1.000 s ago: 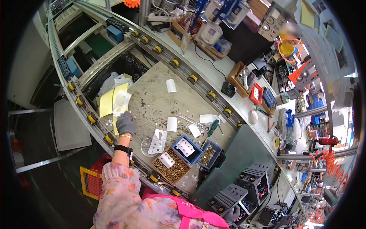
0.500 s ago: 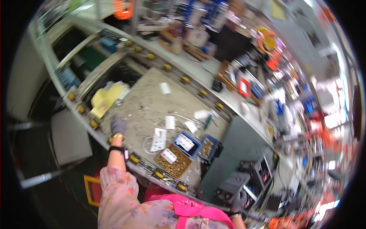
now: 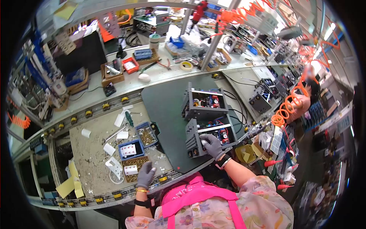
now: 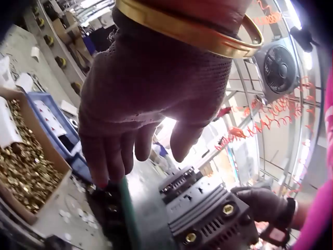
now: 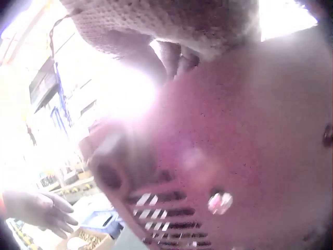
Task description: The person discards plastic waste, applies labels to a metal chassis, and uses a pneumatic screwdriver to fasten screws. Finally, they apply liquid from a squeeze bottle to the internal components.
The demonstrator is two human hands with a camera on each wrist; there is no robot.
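My gloved left hand (image 3: 146,175) hovers beside the cardboard box of brass fittings (image 3: 131,178), fingers extended and loosely spread, holding nothing. In the left wrist view its fingers hang down with the thumb apart. My gloved right hand (image 3: 212,147) grips the upper edge of the nearer machine housing (image 3: 195,139), fingers bent over the side wall. This grey housing is open-topped, with circuit parts inside and a vented panel bearing two brass sockets (image 4: 228,209). Its side wall fills much of the right wrist view. A second similar housing (image 3: 202,110) stands right behind it.
Both housings rest on a green mat (image 3: 164,103). Left of it are a blue tray of labels (image 3: 121,157), a blue bin of small parts (image 3: 146,135) and a green-handled screwdriver (image 3: 129,119). Yellow sheets (image 3: 66,187) lie far left. Roller rails (image 3: 126,194) edge the bench.
The view has swung right. My left hand has left the yellow sheets and moved over near the fittings box. My right hand stays at the nearer housing, now seen more fully.
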